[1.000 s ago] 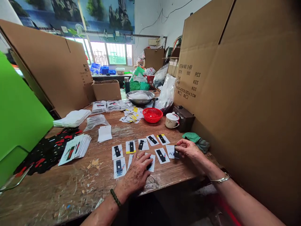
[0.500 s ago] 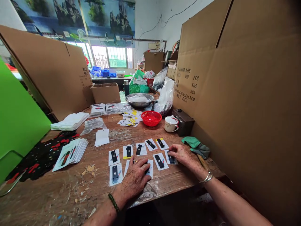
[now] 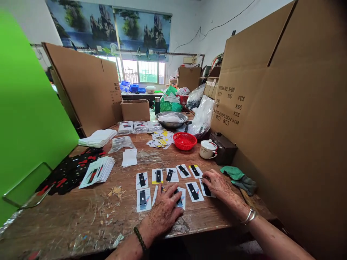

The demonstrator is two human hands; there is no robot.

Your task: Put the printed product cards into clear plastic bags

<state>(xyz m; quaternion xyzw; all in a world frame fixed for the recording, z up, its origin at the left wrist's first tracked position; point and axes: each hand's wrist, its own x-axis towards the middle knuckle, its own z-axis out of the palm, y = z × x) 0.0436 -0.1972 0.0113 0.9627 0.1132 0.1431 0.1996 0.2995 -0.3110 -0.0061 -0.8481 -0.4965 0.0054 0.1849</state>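
Observation:
Two rows of white printed cards lie on the table, each bare-lying one with a black strip (image 3: 193, 191) on it that has a round metal snap. My left hand (image 3: 166, 206) rests palm down with fingers spread over the front row, covering parts of two cards; a ring is on one finger. One partly covered card (image 3: 182, 203) shows a dark strip beside my fingertips. My right hand (image 3: 218, 183) is at the right end of the front row, its fingers bent and close together on the top of a black strip (image 3: 207, 190) on a card. The thumb is mostly hidden.
A stack of cards (image 3: 99, 171) and blank white cards (image 3: 129, 157) lie left. Further back are a red basket (image 3: 185, 141), a lidded cup (image 3: 208, 149), a metal pan (image 3: 171, 124) and bagged packs (image 3: 126, 126). Tall cardboard (image 3: 284, 119) walls the right; a green cloth (image 3: 238, 177) lies there.
The camera view has turned left, so everything sits further right in the picture. My left hand stays over the same cards; my right hand covers more of the end card.

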